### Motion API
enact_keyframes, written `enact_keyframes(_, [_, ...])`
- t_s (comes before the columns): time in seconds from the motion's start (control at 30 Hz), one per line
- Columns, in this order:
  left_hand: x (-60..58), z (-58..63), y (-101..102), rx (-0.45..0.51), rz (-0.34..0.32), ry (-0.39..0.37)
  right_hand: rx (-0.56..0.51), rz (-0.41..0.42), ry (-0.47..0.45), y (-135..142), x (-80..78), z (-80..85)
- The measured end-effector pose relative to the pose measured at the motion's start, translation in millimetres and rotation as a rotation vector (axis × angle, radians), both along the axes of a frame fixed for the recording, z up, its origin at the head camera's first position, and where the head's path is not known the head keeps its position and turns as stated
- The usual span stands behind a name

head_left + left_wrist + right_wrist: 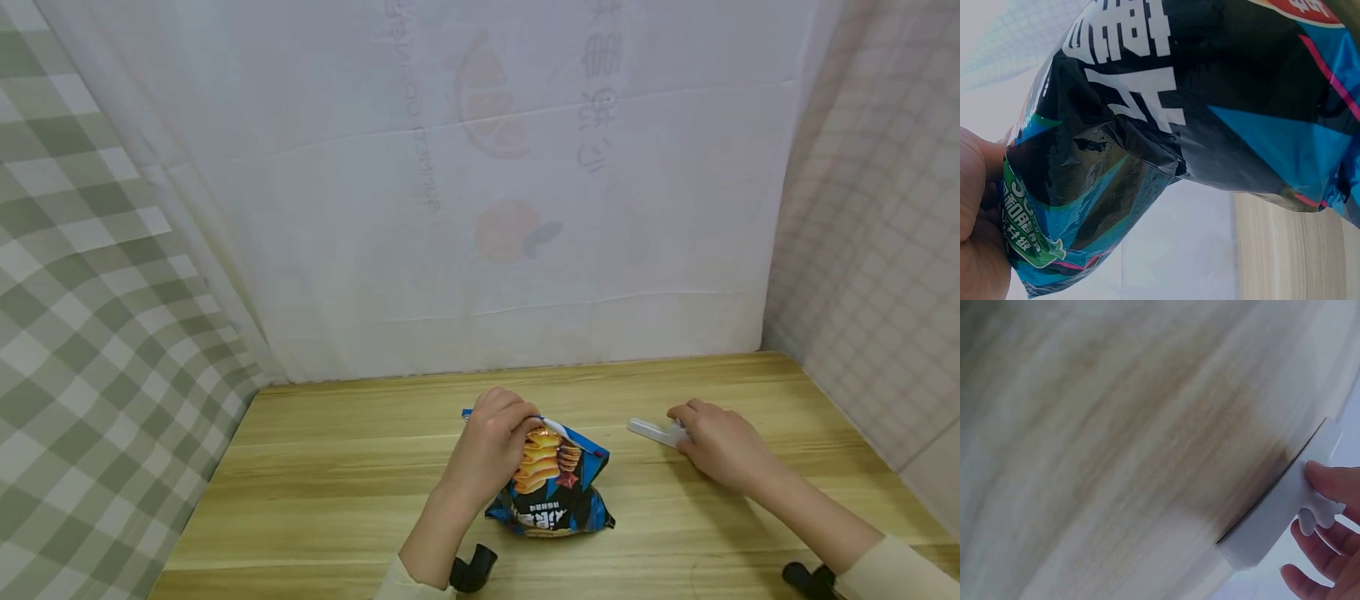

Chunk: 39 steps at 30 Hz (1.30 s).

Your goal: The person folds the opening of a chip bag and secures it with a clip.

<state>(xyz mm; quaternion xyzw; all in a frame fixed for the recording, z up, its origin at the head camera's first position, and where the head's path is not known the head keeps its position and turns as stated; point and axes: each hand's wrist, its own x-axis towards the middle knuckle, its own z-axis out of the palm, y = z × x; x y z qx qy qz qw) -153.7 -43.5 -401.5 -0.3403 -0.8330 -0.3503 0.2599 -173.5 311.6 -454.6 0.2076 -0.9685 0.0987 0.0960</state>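
Observation:
My left hand (491, 446) grips the top edge of a blue and black snack bag (551, 492), which stands on the table with its folded top slanting to the right. In the left wrist view the snack bag (1229, 106) fills much of the picture, with the left hand (982, 219) at its edge. Over to the right, my right hand (723, 442) pinches a long white plastic bag clip (651, 431) just by the table. The right wrist view has the thumb of the right hand (1335, 531) on the bag clip (1285, 500) and fingers curled behind it.
The wood-grain table (337, 483) ends at a white printed panel (337, 250) behind. A green checked cloth (97, 275) hangs on the left, and a pale gridded cloth (877, 250) on the right. Black wrist mounts (472, 568) show beside the forearms.

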Motion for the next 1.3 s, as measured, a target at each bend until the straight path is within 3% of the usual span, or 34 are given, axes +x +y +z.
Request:
enact_keyframes(0.43, [-0.5, -1.0, 0, 0.002, -0.003, -0.006, -0.074, -0.024, -0.043, 1, 12.6, 4.7])
enact_keyframes(0.8, [-0.7, -0.3, -1, -0.009, -0.016, -0.002, -0.142, -0.05, -0.027, 1, 22.5, 7.7])
enact_keyframes(1.3, [-1.0, -1.8, 0, -0.001, 0.001, 0.033, -0.26, -0.015, 0.12, -6, 42.4, 22.8])
